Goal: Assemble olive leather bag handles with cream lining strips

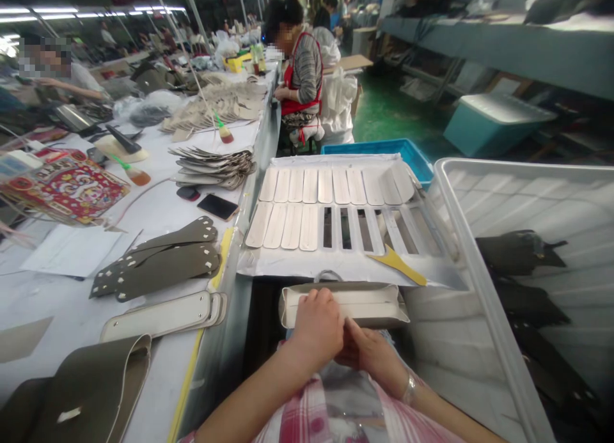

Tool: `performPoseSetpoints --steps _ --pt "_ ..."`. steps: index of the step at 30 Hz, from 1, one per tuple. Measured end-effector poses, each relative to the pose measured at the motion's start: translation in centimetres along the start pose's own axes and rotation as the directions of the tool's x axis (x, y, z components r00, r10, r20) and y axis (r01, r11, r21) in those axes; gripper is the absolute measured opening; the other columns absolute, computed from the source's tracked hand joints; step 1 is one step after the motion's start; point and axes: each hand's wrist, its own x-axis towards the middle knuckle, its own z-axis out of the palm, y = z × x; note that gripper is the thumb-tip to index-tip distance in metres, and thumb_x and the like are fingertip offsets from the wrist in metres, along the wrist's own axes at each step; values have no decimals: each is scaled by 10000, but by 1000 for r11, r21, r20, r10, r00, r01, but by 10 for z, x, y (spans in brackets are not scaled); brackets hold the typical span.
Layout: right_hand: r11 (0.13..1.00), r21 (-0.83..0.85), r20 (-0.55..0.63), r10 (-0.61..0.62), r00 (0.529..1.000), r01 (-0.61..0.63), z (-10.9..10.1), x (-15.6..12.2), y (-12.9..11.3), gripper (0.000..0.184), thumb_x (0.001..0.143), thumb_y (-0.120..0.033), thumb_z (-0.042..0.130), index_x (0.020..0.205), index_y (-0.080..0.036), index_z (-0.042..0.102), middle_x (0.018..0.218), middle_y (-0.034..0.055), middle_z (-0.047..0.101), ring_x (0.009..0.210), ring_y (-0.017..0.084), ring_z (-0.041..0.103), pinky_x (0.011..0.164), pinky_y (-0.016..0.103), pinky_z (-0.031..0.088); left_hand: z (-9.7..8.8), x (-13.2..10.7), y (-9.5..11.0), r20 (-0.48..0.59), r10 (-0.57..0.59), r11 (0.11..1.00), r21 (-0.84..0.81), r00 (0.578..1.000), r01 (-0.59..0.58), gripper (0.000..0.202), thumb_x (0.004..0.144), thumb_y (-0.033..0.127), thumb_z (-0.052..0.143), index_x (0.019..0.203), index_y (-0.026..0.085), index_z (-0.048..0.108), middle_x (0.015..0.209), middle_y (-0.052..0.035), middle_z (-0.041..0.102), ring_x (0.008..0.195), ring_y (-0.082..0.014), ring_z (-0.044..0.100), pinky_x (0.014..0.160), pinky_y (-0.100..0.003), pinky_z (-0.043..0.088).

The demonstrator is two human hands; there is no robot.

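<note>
My left hand (317,326) is curled over the near edge of a cream leather piece (369,302) that lies across my lap in front of a white tray. My right hand (371,353) sits just under and behind the left, fingers closed against the same piece's lower edge. Beyond the piece, a white tray (345,264) carries two rows of cream strips (330,186) and a yellow scraper tool (398,264). To my left on the table lie olive-grey leather straps (163,257) and a cream strap (163,315).
A large white plastic crate (484,289) at my right holds dark leather pieces (518,251). A phone (218,206), a stack of cut pieces (215,165), brushes and a colourful box (71,184) sit on the long table. Another person in a red apron (302,78) works farther along; a blue bin (412,155) stands behind the tray.
</note>
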Motion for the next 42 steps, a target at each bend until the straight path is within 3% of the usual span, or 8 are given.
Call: performPoseSetpoints --steps 2,5,10,18,30,33,36,42 --pt "1000 12 -8 9 1000 -9 4 0 -1 449 712 -593 602 671 -146 612 700 81 670 667 195 646 648 288 500 -7 -6 -10 -4 22 997 -77 1000 -22 77 787 219 538 805 158 583 925 -59 541 879 -229 476 752 -381 417" --pt "998 35 -42 59 997 -57 8 2 -2 445 732 -561 610 690 -119 640 742 113 680 711 213 657 683 303 510 -20 -22 -33 -113 -4 990 -142 994 -12 259 726 206 632 970 173 551 1063 -57 526 982 -223 460 852 -385 399" --pt "994 46 -52 99 994 -97 16 4 0 383 788 -485 592 670 -127 663 764 103 692 731 214 663 682 292 523 -27 -45 -63 -149 29 995 -92 988 -43 87 752 249 633 732 187 576 1183 -42 491 1122 -249 401 1000 -471 289" --pt "991 4 -51 133 990 -133 31 9 9 378 826 -465 539 642 -158 660 709 62 687 683 180 658 649 264 516 -12 -49 -54 -261 -81 995 -71 962 64 95 789 151 519 739 161 598 1316 -83 408 1236 -273 323 1033 -486 303" --pt "992 -49 22 115 993 -113 70 22 18 370 842 -451 507 620 -176 616 658 73 663 574 162 618 594 250 487 0 -50 -66 -312 -112 976 -215 944 44 111 812 133 491 712 147 535 1317 -100 404 1258 -268 316 1044 -475 328" --pt "995 -24 18 101 995 -100 78 24 18 341 817 -431 547 615 -163 604 628 68 648 573 164 615 586 252 482 5 -59 -77 -362 -103 944 -329 926 -24 50 832 154 488 859 154 530 1339 -110 366 1273 -254 308 1051 -474 321" --pt "990 -31 39 138 990 -136 86 27 18 358 814 -452 538 634 -148 594 639 78 648 601 173 625 598 258 479 10 -68 -88 -412 -156 895 -443 898 -47 255 839 160 483 1090 157 445 1357 -136 326 1274 -236 317 1048 -462 323" --pt "991 -11 86 135 987 -134 96 30 19 389 816 -502 517 639 -160 565 648 78 656 592 177 627 603 268 482 15 -66 -85 -309 -289 775 -631 906 32 415 811 132 464 1212 183 371 1351 -123 332 1264 -212 339 1048 -418 325"
